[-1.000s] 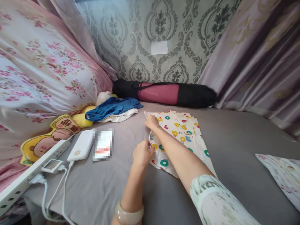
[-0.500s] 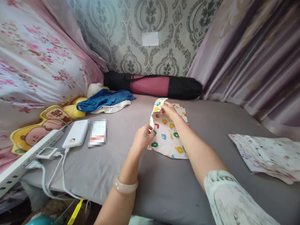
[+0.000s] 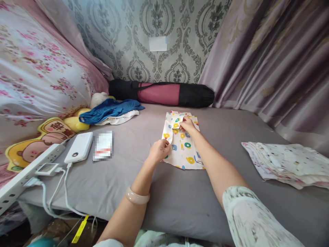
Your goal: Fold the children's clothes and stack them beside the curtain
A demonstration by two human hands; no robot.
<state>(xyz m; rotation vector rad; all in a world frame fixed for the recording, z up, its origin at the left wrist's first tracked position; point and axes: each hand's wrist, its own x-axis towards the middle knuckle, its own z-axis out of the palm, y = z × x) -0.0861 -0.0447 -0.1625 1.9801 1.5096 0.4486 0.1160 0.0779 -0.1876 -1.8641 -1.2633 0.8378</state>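
Note:
A small cream garment point(image 3: 183, 151) printed with coloured rings lies folded on the grey bed sheet point(image 3: 144, 185). My left hand point(image 3: 159, 151) pinches its left edge near the lower corner. My right hand point(image 3: 188, 124) grips a fold of the cloth near the top, fingers closed on it. A pale bangle point(image 3: 137, 197) circles my left wrist.
A folded pale printed cloth point(image 3: 288, 164) lies at the right. A black and pink rolled bag point(image 3: 161, 93) rests against the wall. Blue and white clothes point(image 3: 110, 111), a yellow plush toy point(image 3: 74, 122), a white power bank point(image 3: 79, 152), a power strip point(image 3: 28, 171) with cables, and a floral quilt point(image 3: 36, 72) sit left.
Both hands have folded the printed garment's left side over, so it now lies narrower and flat. The view has shifted, showing more of the cloth at the right.

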